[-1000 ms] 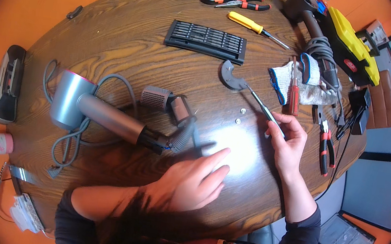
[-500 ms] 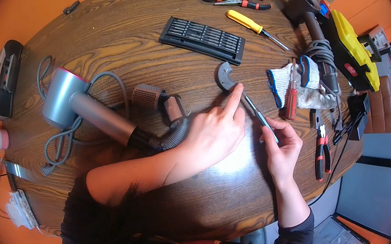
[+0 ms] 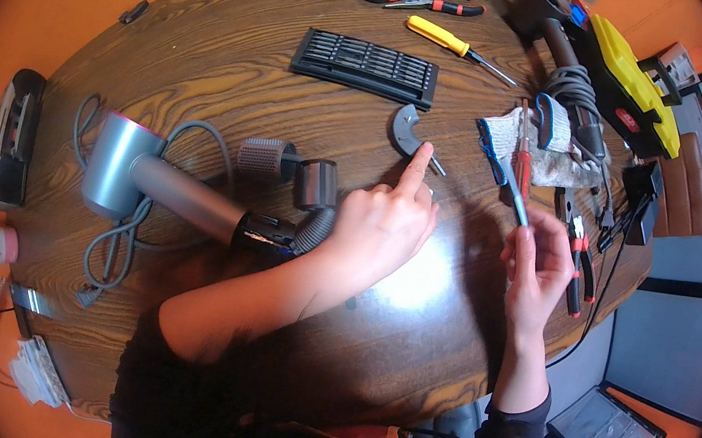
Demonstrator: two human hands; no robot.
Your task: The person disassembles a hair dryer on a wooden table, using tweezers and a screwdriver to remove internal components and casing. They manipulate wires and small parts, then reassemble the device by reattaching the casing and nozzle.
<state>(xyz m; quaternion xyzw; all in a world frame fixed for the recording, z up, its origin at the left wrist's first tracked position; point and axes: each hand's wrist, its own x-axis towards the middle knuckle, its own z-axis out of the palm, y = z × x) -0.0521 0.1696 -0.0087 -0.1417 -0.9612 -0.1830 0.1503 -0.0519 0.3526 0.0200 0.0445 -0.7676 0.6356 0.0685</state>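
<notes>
My left hand reaches to the centre, its index finger stretched out onto a grey curved part lying on the table; its other fingers are bent. A short thin metal shaft sticks out of that part toward the lower right. My right hand grips a slim light-blue screwdriver handle, which points up-left beside a red screwdriver. Just left of my left hand are a dark cylinder with corrugated tubing and a perforated cylinder.
A silver hair dryer with coiled cable lies left. A bit case, yellow screwdriver and pliers are farther back. Gloves, red-handled pliers, a dark dryer and a yellow toolbox occupy the right.
My left hand has moved up to the curved part. My right hand has moved right with the handle, which is now apart from that part and its thin shaft.
</notes>
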